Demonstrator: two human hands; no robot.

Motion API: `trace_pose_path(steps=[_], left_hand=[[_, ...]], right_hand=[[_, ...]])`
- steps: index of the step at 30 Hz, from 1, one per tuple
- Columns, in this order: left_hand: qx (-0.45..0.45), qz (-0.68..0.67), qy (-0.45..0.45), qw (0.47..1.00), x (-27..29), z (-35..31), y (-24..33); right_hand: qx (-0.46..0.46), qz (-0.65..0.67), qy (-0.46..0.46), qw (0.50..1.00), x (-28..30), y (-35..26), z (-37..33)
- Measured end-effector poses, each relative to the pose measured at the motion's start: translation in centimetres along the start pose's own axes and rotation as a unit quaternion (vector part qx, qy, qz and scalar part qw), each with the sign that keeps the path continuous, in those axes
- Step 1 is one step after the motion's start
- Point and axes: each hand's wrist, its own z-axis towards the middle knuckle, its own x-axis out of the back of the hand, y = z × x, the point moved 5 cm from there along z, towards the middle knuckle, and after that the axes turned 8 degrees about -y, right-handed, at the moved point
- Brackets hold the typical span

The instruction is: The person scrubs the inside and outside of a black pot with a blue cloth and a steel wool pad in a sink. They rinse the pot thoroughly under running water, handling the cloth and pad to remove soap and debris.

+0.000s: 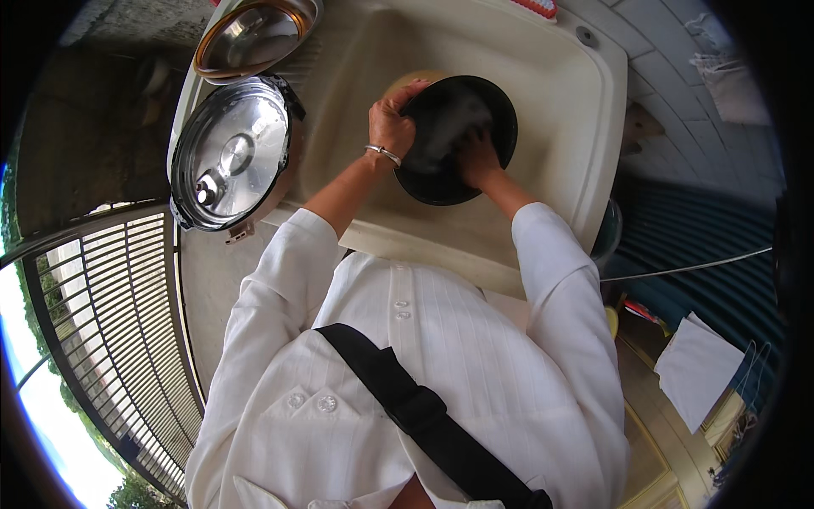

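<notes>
A round black bowl (441, 182) is held over the sink (543, 204), tilted so that its dark inside shows. My left hand (393, 123) grips its left rim, with the thumb near the edge and the other fingers partly behind it. A metal bangle circles that wrist. Inside the bowl, my right hand (480, 159) reaches in toward the inner surface. Its fingers are dim and smeared by motion, so I cannot make out whether they hold anything. A greyish, hazy patch covers part of the bowl's inside.
Left of the sink stands a metal pot with a shiny lid (263, 140). Beyond it is a steel bowl (254, 38) with a brownish rim. A metal railing (119, 314) runs at the left. White paper or cloth (699, 369) hangs at the lower right.
</notes>
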Motion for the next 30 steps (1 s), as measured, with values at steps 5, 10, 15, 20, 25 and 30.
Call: trace_pose_path(steps=[5, 10, 15, 20, 25, 30], left_hand=[[0.049, -0.06, 0.037, 0.996, 0.4, 0.7, -1.5], [0.053, 0.001, 0.041, 0.998, 1.2, 0.9, -1.2], [0.061, -0.037, 0.031, 0.997, 1.4, 1.6, -1.5], [0.07, -0.06, 0.035, 0.995, 0.4, 1.6, -2.1], [0.071, -0.023, 0.049, 0.996, 0.2, 2.0, -1.4], [0.104, -0.018, 0.016, 0.994, 0.1, 3.5, -1.0]], right_hand=[[-0.062, 0.277, -0.021, 0.959, -3.0, -5.2, 3.1], [0.062, 0.636, -0.061, 0.767, 5.4, -7.5, 4.7], [0.116, 0.366, 0.065, 0.921, 6.6, -5.3, -3.8], [0.06, 0.099, -0.038, 0.992, 2.9, 0.2, -5.6], [-0.024, 0.458, 0.014, 0.888, 4.2, -7.0, -1.0], [-0.035, 0.489, 0.078, 0.868, 7.6, -6.7, -1.5]])
